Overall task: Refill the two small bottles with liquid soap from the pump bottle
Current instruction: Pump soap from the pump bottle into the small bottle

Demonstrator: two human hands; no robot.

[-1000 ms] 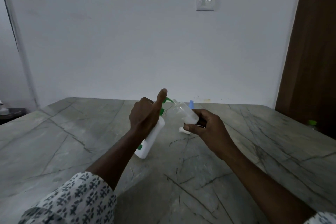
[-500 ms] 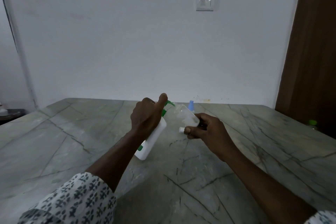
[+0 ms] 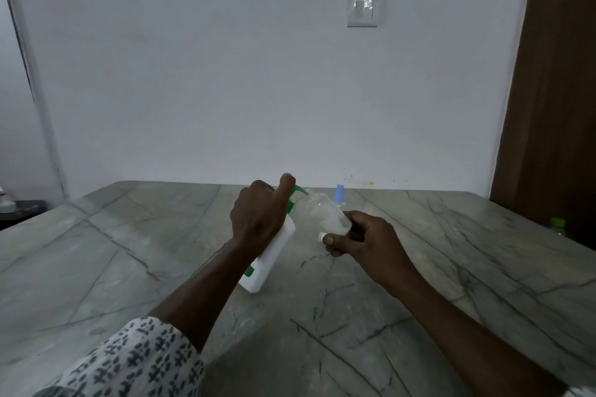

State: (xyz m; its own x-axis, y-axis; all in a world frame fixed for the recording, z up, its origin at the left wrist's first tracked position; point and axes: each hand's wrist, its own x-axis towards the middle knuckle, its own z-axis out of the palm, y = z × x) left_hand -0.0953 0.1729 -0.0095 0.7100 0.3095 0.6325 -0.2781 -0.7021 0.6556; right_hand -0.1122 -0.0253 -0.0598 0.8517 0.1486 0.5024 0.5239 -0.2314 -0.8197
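My left hand (image 3: 259,217) grips the white pump bottle (image 3: 272,258) near its top, thumb lying on the green pump head (image 3: 298,192). The bottle leans to the right, its base on the stone table (image 3: 129,251). My right hand (image 3: 364,237) holds a small clear bottle (image 3: 327,214) tilted, its mouth up against the green nozzle. A small white cap (image 3: 321,237) is pinched at the fingertips of that same hand. A second small bottle with a blue cap (image 3: 339,193) stands behind, partly hidden by the clear one.
A green-capped bottle (image 3: 557,226) stands off the table's right edge, beside a brown door (image 3: 554,106). The white wall with a light switch (image 3: 362,10) rises straight behind the table's far edge. Dark items sit at the far left (image 3: 13,206).
Both hands and bottles have stayed almost in place; the small bottle has stayed at the nozzle, with only a slight shift of my right hand.
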